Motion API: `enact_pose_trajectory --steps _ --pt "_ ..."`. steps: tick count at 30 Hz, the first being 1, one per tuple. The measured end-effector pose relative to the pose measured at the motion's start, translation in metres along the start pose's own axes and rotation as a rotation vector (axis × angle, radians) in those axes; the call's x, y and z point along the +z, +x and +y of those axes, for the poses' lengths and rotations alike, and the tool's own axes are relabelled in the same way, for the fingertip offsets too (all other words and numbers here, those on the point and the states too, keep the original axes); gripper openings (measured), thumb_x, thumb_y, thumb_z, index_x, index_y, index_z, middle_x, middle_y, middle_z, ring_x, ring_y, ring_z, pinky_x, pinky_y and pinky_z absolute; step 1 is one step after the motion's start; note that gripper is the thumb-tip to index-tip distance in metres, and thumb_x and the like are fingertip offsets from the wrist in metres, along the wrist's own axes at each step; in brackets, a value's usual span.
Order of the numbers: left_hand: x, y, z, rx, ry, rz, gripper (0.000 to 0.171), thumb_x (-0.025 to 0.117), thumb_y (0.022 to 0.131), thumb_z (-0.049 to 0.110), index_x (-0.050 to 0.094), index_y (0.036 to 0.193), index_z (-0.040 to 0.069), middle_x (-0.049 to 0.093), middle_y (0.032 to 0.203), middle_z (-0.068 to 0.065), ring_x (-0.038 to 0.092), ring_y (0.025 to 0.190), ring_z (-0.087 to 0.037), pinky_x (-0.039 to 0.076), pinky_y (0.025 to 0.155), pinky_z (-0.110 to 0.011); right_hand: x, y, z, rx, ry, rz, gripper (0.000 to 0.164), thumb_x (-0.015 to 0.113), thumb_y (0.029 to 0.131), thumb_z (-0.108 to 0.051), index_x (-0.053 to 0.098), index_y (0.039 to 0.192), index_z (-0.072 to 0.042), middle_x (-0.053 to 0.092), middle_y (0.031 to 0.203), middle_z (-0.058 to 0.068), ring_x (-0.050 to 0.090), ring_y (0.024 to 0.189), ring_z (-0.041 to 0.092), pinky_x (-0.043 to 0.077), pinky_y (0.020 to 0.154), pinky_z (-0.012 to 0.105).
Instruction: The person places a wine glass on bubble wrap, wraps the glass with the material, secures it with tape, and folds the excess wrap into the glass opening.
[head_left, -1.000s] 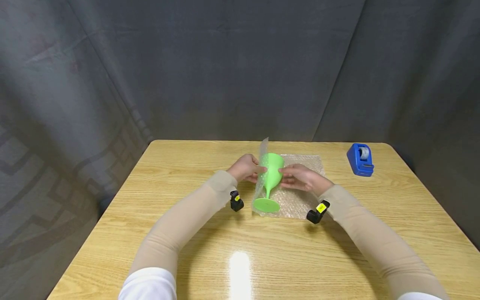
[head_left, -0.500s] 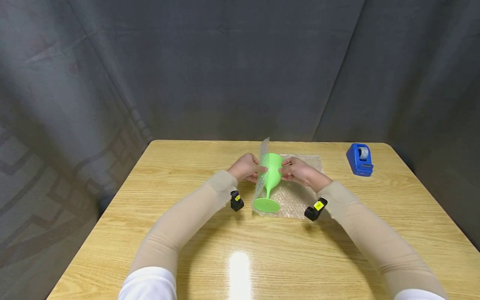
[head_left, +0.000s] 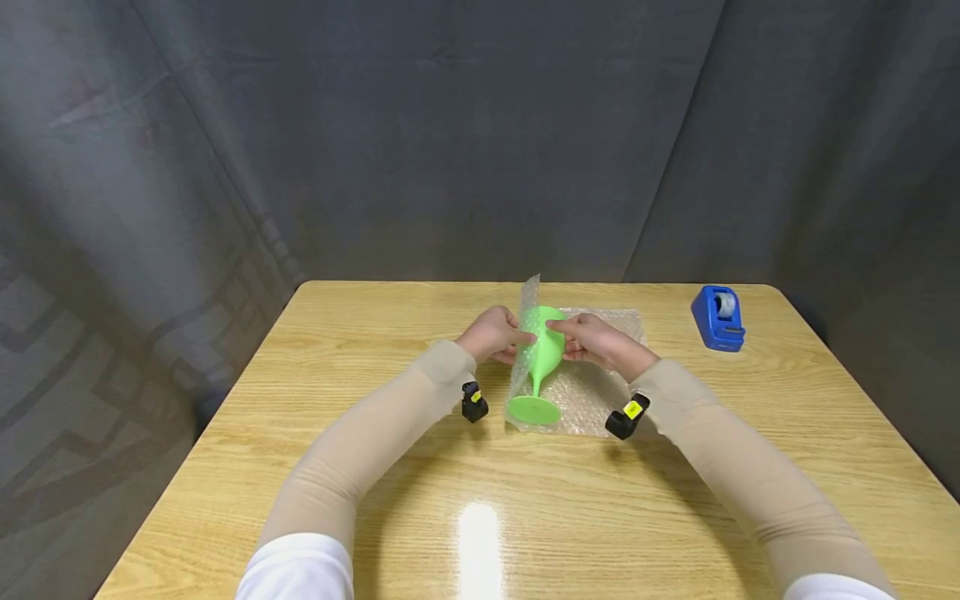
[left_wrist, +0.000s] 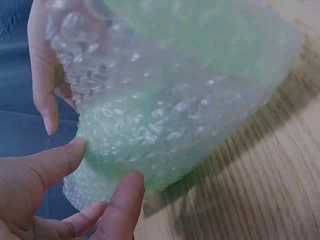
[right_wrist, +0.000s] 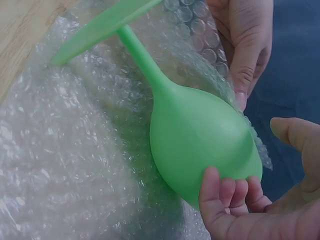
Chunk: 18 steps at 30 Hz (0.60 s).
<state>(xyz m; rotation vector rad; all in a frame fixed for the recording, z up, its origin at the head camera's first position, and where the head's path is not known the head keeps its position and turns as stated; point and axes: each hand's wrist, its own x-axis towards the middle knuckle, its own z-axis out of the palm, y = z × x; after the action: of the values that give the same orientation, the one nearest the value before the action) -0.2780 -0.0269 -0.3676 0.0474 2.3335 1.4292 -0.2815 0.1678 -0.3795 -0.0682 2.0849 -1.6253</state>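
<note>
A light green goblet lies on its side on a sheet of bubble wrap, its round foot toward me. In the head view the left edge of the sheet stands up against the bowl. My left hand pinches that raised edge beside the bowl; the left wrist view has its thumb and fingers on the wrap, with green showing through. On the other side, my right hand holds the bowl. Its bent fingers rest against the bowl in the right wrist view, while the thumb is lifted near the rim.
A blue tape dispenser with a roll of clear tape stands at the back right of the wooden table. Dark grey curtain hangs behind the table and along both sides.
My right hand has shifted slightly left, and its thumb has moved up and over the bowl toward the raised wrap. The left hand and the goblet have hardly moved.
</note>
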Motion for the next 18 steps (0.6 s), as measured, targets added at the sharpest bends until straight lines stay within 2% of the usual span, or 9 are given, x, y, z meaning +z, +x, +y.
enact_pose_trajectory --steps 6,11,18 --pt "0.0021 -0.0007 0.0015 -0.006 0.017 0.013 0.041 0.072 0.087 0.014 0.047 0.115 -0.002 0.051 0.101 -0.011 0.061 0.073 -0.020 0.060 0.067 -0.030 0.0048 0.0045 0.0005 -0.009 -0.080 0.063 0.024 0.056 0.097 -0.021 0.052 0.080 -0.005 0.051 0.059 -0.007 0.052 0.058 0.005 0.055 0.066 0.020" --pt "0.0032 -0.0007 0.0021 -0.005 0.021 0.016 0.042 0.072 0.087 0.014 0.047 0.116 -0.002 0.050 0.100 -0.010 0.059 0.073 -0.020 0.060 0.069 -0.032 0.0081 0.0048 -0.0003 -0.003 -0.174 0.122 0.032 0.062 0.094 -0.022 0.046 0.069 -0.010 0.042 0.055 -0.007 0.049 0.054 0.006 0.056 0.065 0.023" --pt "0.0034 -0.0020 0.0035 -0.005 0.032 0.015 0.042 0.072 0.088 0.015 0.046 0.116 -0.001 0.047 0.096 -0.007 0.055 0.074 -0.019 0.060 0.071 -0.033 0.0101 0.0044 -0.0008 0.008 -0.244 0.160 0.033 0.064 0.092 -0.021 0.043 0.069 -0.010 0.041 0.054 -0.006 0.048 0.052 0.007 0.053 0.060 0.022"
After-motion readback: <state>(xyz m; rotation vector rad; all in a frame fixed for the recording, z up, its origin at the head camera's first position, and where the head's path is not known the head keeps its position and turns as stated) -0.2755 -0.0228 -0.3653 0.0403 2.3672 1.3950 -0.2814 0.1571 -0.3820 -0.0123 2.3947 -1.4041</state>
